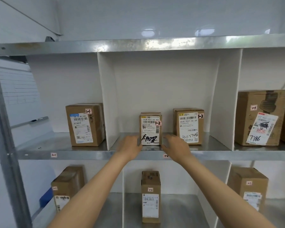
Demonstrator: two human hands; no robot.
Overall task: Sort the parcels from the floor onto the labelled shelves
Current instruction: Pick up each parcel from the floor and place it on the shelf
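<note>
Your small 1-2 parcel (150, 129) stands in the middle compartment of the upper shelf (212, 154), near the front lip and above the shelf tag (166, 156). Your left hand (132, 145) and right hand (175, 146) flank its base, but through the blur I cannot tell whether either grips or only touches. The parcel is tall and narrow, so a dragging finger could tip it off the lip or into the larger parcel (188, 125) beside it. Its long axis is vertical, with the shipping label facing you

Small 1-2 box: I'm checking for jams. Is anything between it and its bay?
Nothing visible: the small box stands in the 1-2 bay, left hand and right hand beside it; the larger box stands apart on its right.
</note>
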